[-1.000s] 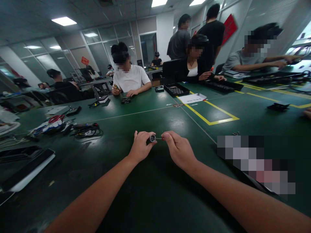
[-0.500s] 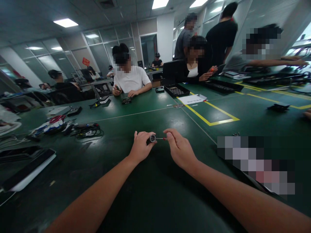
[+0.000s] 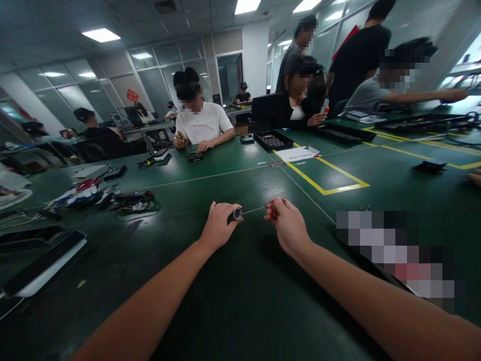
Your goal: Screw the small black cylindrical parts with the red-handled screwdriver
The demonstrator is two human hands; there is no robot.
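Note:
My left hand (image 3: 219, 225) is closed around a short dark cylinder (image 3: 236, 214), whose round open-looking end with a silver rim faces me. What lies inside that end is too small to make out. To its right, the fingers of my right hand (image 3: 288, 223) pinch the red handle of a thin screwdriver (image 3: 253, 210). Its slim metal shaft points left, and its tip reaches the side of the cylinder's rim; whether it touches I cannot tell. Both hands are just above the green table (image 3: 225, 301).
Tangled black cables (image 3: 135, 203) lie left, near a black-and-white device (image 3: 48, 263). Ahead are a white paper (image 3: 298, 153), a black parts tray (image 3: 273, 140) and yellow tape (image 3: 345, 189). A person in a white shirt (image 3: 206, 120) works opposite; others sit or stand beyond.
My right hand has drawn back slightly right, its fingers now curled round the red handle, and more of the shaft shows. My left hand and the cylinder have barely moved.

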